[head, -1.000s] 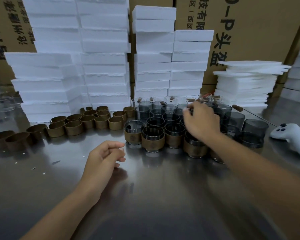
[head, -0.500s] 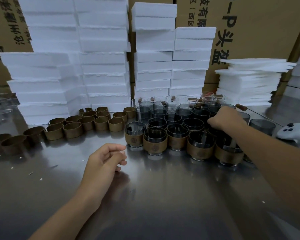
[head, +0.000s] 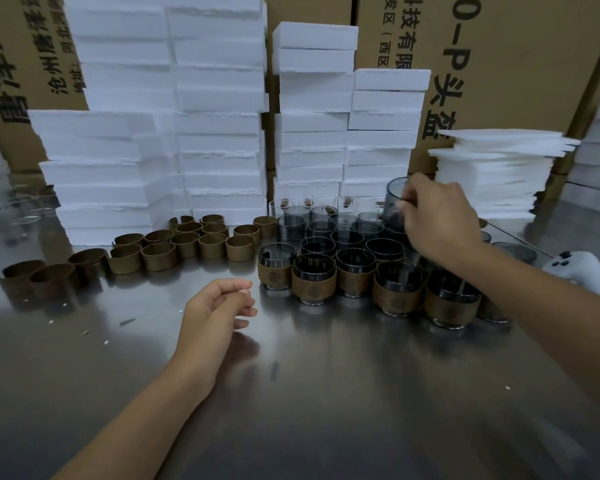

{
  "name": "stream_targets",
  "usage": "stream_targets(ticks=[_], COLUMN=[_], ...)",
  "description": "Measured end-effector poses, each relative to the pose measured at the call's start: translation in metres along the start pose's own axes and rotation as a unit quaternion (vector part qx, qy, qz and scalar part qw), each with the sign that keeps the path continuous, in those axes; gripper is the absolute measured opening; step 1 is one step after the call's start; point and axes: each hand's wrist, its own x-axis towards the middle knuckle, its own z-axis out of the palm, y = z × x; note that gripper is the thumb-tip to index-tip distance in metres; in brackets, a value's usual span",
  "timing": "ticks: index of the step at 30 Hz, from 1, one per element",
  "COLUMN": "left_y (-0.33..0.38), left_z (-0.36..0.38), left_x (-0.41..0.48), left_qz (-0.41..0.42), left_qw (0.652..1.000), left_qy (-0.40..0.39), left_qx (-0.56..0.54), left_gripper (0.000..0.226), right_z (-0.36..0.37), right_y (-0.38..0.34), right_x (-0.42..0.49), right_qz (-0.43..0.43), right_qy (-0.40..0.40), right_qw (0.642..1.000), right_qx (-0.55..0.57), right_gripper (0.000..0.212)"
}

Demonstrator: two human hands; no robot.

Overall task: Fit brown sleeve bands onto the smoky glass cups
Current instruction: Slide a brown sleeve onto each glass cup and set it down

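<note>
- The right hand (head: 437, 216) has its fingers curled round a bare smoky glass cup (head: 394, 202) and holds it clear above the back right part of the cup cluster (head: 343, 244).
- The left hand (head: 219, 306) holds nothing. Its fingers are loosely curled, and it sits low over the steel table (head: 326, 393) just front-left of the cluster.
- The banded cups (head: 314, 282) form the cluster's front row. At least five already wear a brown sleeve, and some in the row behind seem sleeved too.
- The bare cups (head: 321, 228) fill the middle and back of the cluster, still without sleeves. A few more stand at its right edge, partly hidden by the right forearm.
- The loose brown sleeve bands (head: 184, 245) lie in a ragged line to the left of the cluster. More than a dozen are unused.
- A white controller (head: 579, 271) lies right of the cluster, and white foam blocks (head: 219, 133) are stacked behind it.
- Judged from this, the work is under way but well short of finished. The lifted cup looks like the next to be sleeved, and no band is in either hand yet.
</note>
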Motion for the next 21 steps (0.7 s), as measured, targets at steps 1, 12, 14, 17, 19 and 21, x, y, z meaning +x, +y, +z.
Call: stream_targets(ticks=[1,12,14,17,19,21], left_y=[0.002,0.005,0.004,0.003,0.003,0.003], left_z=[0.0,-0.003,-0.004,-0.007,-0.007,-0.007], left_x=[-0.003,-0.025,-0.024,-0.023,-0.022,-0.021], left_qz=[0.008,0.065,0.079,0.075,0.067,0.064], left_qw=[1.0,0.978,0.978,0.98,0.983,0.985], left_qy=[-0.003,-0.182,-0.172,-0.161,-0.155,-0.146], left_qx=[0.008,0.076,0.089,0.089,0.078,0.06], left_gripper=[0.018,0.069,0.067,0.065,0.065,0.063], right_z=[-0.006,0.002,0.009,0.015,0.019,0.024], right_y=[-0.011,-0.1,-0.102,-0.101,-0.097,-0.089], right_x=[-0.006,-0.124,-0.133,-0.139,-0.14,-0.141], right_qz=[-0.028,-0.099,-0.099,-0.056,0.008,0.061], right_qy=[0.007,-0.098,-0.081,-0.068,-0.097,-0.143], right_qw=[0.999,0.961,0.951,0.916,0.865,0.816], right_qx=[0.02,0.24,0.28,0.391,0.493,0.558], right_gripper=[0.012,0.005,0.005,0.023,0.04,0.053])
